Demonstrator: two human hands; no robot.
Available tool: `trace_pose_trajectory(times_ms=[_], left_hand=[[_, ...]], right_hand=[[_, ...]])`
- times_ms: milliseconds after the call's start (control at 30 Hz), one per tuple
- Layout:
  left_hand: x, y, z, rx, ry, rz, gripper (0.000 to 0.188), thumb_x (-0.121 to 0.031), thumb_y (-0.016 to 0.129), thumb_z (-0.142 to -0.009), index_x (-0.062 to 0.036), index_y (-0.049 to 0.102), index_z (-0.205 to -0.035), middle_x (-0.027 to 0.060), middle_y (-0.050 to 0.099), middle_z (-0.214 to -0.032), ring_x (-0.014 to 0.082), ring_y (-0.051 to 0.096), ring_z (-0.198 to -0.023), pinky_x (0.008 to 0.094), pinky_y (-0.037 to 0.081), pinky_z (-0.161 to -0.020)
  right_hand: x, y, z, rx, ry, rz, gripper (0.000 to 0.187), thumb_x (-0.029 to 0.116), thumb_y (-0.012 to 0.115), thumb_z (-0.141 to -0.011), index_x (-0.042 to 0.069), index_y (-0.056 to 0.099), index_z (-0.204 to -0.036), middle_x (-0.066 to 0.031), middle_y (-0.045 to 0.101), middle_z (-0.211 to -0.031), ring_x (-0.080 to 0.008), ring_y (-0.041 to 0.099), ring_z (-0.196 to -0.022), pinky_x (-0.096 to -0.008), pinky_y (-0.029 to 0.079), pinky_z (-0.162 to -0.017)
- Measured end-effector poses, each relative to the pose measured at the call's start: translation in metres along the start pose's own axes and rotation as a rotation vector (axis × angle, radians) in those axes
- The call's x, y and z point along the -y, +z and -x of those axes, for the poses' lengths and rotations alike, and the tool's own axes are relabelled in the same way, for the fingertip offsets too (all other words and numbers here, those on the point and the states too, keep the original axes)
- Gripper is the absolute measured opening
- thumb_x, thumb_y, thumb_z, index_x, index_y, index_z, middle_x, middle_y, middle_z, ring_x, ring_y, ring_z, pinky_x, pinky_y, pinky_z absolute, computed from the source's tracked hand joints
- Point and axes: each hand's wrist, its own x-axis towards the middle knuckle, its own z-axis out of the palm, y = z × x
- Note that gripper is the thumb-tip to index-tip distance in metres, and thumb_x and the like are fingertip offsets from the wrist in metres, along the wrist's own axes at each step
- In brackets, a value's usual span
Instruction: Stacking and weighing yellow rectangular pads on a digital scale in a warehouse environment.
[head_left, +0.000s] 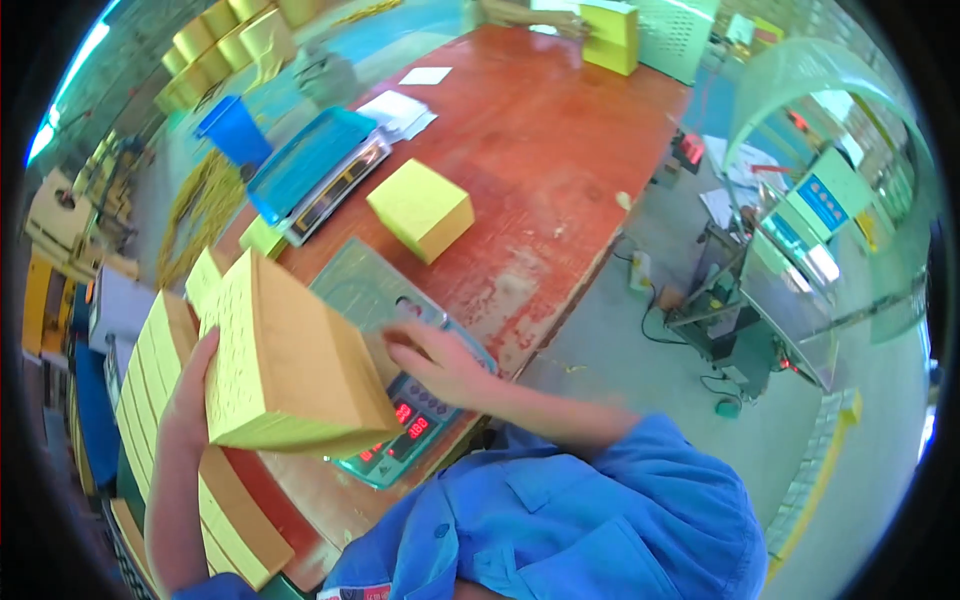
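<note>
A large yellow block (300, 360), which looks like a thick stack of paper, is held tilted over the table's near left part. My left hand (192, 395) is wrapped round its left side. Just off the block's right side is my right hand (435, 362), slightly blurred, its fingers loosely bent with nothing seen in them. Under both lies a teal digital scale (350, 275) with a lit red display, partly hidden by the block. Another yellow block (422, 205) rests on the table beyond the scale.
The red table (530, 130) has a worn right edge. Rows of yellow stacks (150, 390) line the left. A blue-trayed scale (310, 165), white papers (400, 112) and a blue bin (235, 130) are farther off. At right stands a machine (740, 280) with cables. Another person's arm (520, 12) reaches a far block.
</note>
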Motion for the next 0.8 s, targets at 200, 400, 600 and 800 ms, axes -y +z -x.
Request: trace_pose_trajectory(times_ms=[200,400,600,800], left_hand=[[0.001,0.001,-0.027,0.162,0.030,0.016,0.052,-0.040,0.048,-0.098,-0.0045,0.047,-0.136,0.0113,0.062,-0.122,0.0218,0.063,-0.106,0.0356,0.051,-0.092],[0.018,0.016,-0.013,-0.036,0.047,-0.029,0.054,-0.043,0.049,-0.097,-0.0042,0.048,-0.135,0.0100,0.062,-0.121,0.0192,0.063,-0.105,0.0321,0.050,-0.092],[0.023,0.120,-0.038,0.017,0.190,0.129,0.055,-0.043,0.047,-0.097,-0.0055,0.043,-0.137,0.0110,0.062,-0.119,0.0175,0.064,-0.102,0.0334,0.054,-0.086],[0.046,0.312,-0.144,0.141,0.122,0.339,0.061,-0.052,0.044,-0.096,-0.0082,0.043,-0.138,0.0112,0.058,-0.129,0.0248,0.060,-0.113,0.0400,0.048,-0.098]], right_hand=[[-0.039,0.029,0.038,0.321,0.623,-0.914,0.033,0.028,0.052,-0.099,0.003,0.059,-0.119,-0.0093,0.067,-0.106,-0.0179,0.064,-0.097,-0.0335,0.051,-0.086],[-0.023,0.000,0.041,0.314,0.690,-0.861,0.038,0.033,0.060,-0.094,0.001,0.058,-0.114,-0.0052,0.064,-0.099,-0.0128,0.061,-0.085,-0.0261,0.049,-0.074],[0.016,-0.155,0.014,0.191,0.419,-0.588,0.033,0.018,0.060,-0.092,-0.002,0.057,-0.119,-0.0048,0.063,-0.108,-0.0123,0.057,-0.101,-0.0275,0.044,-0.087],[-0.047,-0.351,-0.058,-0.114,0.450,-0.523,0.035,0.023,0.062,-0.090,0.000,0.061,-0.116,-0.0034,0.064,-0.108,-0.0131,0.057,-0.102,-0.0280,0.043,-0.090]])
